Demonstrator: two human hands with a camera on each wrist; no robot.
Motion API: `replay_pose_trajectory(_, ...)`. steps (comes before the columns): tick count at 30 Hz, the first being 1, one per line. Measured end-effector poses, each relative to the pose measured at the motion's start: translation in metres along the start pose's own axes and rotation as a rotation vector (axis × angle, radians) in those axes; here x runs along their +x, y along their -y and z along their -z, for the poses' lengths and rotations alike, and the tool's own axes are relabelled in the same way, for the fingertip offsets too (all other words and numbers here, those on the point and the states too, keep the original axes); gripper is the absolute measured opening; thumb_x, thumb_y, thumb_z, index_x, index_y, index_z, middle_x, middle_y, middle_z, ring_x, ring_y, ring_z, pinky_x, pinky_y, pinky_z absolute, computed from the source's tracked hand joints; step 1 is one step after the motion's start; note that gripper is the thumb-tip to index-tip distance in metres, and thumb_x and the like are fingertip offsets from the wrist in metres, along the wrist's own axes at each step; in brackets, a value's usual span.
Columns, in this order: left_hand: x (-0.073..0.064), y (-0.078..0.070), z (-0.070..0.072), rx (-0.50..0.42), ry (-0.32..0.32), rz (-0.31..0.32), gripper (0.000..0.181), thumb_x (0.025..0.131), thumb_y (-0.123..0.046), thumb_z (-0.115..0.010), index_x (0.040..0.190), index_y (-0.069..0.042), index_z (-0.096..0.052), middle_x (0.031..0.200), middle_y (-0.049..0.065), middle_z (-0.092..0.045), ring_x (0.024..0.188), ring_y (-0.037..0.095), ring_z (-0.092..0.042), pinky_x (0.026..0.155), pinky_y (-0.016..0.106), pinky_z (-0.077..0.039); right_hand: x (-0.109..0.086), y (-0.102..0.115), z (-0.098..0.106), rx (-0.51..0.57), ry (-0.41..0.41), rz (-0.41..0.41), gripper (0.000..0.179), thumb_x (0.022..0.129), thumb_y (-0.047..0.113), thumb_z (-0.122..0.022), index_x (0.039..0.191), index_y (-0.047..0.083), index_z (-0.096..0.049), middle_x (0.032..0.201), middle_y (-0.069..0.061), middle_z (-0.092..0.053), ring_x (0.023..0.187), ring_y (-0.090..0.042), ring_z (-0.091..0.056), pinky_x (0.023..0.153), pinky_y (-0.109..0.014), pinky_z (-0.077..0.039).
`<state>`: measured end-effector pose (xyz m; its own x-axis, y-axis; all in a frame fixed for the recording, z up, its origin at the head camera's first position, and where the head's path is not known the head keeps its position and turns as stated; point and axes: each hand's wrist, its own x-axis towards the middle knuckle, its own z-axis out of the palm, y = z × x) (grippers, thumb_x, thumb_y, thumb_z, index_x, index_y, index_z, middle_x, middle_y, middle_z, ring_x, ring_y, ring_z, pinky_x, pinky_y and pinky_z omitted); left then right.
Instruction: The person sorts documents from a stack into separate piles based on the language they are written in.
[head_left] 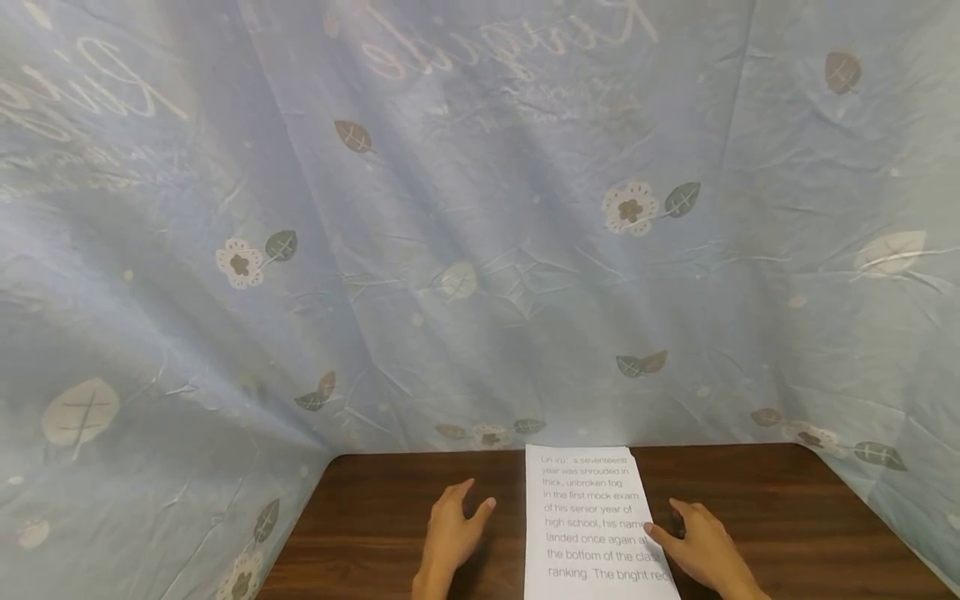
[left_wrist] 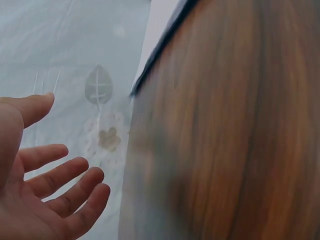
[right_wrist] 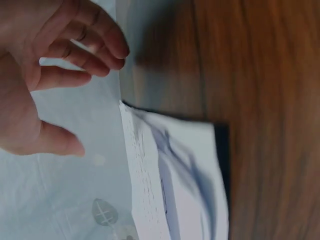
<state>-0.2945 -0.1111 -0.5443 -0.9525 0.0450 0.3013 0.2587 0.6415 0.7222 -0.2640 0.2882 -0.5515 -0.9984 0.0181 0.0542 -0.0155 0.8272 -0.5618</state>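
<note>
A stack of white printed paper sheets (head_left: 592, 517) lies on the dark wood table between my two hands, with large lines of English text on top. My left hand (head_left: 453, 529) hovers to the left of the sheets, thumb and fingers spread apart and touching nothing. On the other side, my right hand (head_left: 701, 546) is by the right edge of the stack, its thumb over that edge in the head view. In the right wrist view the fingers are loosely bent with nothing between them, and the sheets (right_wrist: 192, 145) show a curled, uneven near edge.
The brown wood-grain table (head_left: 375, 517) has rounded back corners. Pale blue cloth (head_left: 487, 333) with leaf and flower prints hangs behind it and along both sides.
</note>
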Motion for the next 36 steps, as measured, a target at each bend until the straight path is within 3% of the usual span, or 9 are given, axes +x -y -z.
replay_pose_trajectory(3,0.001,-0.004,-0.007,-0.020,-0.015,0.005,0.062,0.098,-0.038,-0.077,0.140,0.005,-0.064,0.121,0.022,-0.071,0.093,0.023,-0.067,0.078,0.035,-0.061,0.001,0.003,-0.002,-0.001,0.011,-0.044,0.088,0.097,0.055,-0.073,0.138,-0.022,-0.055,0.122,-0.030,-0.069,0.110,-0.048,-0.068,0.091,-0.065,-0.058)
replay_pose_trajectory(6,0.002,-0.008,-0.014,-0.057,-0.016,0.019,0.060,0.098,-0.036,-0.078,0.138,0.006,-0.065,0.113,0.018,-0.072,0.082,0.011,-0.060,0.070,0.026,-0.055,0.002,0.006,-0.003,0.014,0.019,-0.079,0.088,0.097,0.056,-0.072,0.136,-0.021,-0.057,0.117,-0.024,-0.072,0.108,-0.047,-0.069,0.090,-0.065,-0.058)
replay_pose_trajectory(10,0.002,-0.012,-0.025,-0.098,-0.002,0.023,0.057,0.098,-0.034,-0.077,0.135,0.008,-0.067,0.112,0.019,-0.075,0.084,0.011,-0.066,0.077,0.035,-0.063,0.003,0.009,-0.004,0.038,0.019,-0.116,0.086,0.097,0.056,-0.072,0.134,-0.020,-0.060,0.104,-0.010,-0.072,0.094,-0.031,-0.068,0.083,-0.058,-0.058)
replay_pose_trajectory(13,0.002,-0.014,-0.033,-0.100,0.015,0.034,0.055,0.098,-0.035,-0.077,0.133,0.007,-0.068,0.105,0.012,-0.076,0.085,0.011,-0.067,0.079,0.037,-0.064,0.003,0.012,-0.007,0.059,0.022,-0.144,0.082,0.096,0.053,-0.074,0.131,-0.020,-0.061,0.096,-0.004,-0.070,0.085,-0.023,-0.062,0.078,-0.052,-0.056)
replay_pose_trajectory(17,0.000,-0.015,-0.043,-0.111,0.044,0.052,0.052,0.098,-0.033,-0.076,0.129,0.008,-0.070,0.094,0.002,-0.072,0.077,0.007,-0.060,0.069,0.025,-0.057,0.000,0.016,-0.011,0.074,0.028,-0.180,0.077,0.095,0.048,-0.077,0.128,-0.019,-0.063,0.093,-0.005,-0.069,0.084,-0.023,-0.063,0.077,-0.053,-0.056)
replay_pose_trajectory(20,-0.001,-0.015,-0.048,-0.122,0.058,0.053,0.049,0.097,-0.031,-0.077,0.124,0.010,-0.072,0.087,0.000,-0.071,0.069,0.006,-0.057,0.062,0.021,-0.052,-0.001,0.018,-0.014,0.073,0.026,-0.203,0.072,0.093,0.044,-0.080,0.127,-0.017,-0.065,0.094,-0.007,-0.070,0.085,-0.027,-0.066,0.076,-0.055,-0.057)
replay_pose_trajectory(31,-0.005,-0.015,-0.058,-0.047,0.038,0.070,0.039,0.091,-0.028,-0.083,0.114,0.003,-0.078,0.085,-0.002,-0.076,0.075,0.011,-0.067,0.069,0.039,-0.059,-0.002,0.027,-0.019,0.090,0.023,-0.245,0.053,0.089,0.034,-0.086,0.119,-0.007,-0.072,0.094,-0.009,-0.068,0.082,-0.029,-0.063,0.067,-0.045,-0.053)
replay_pose_trajectory(36,-0.005,-0.015,-0.059,-0.025,0.035,0.063,0.031,0.088,-0.022,-0.085,0.108,0.001,-0.080,0.080,-0.004,-0.073,0.072,0.008,-0.064,0.067,0.034,-0.057,-0.002,0.030,-0.023,0.091,0.012,-0.253,0.044,0.089,0.028,-0.085,0.117,-0.003,-0.073,0.096,-0.006,-0.069,0.083,-0.026,-0.063,0.068,-0.044,-0.052)
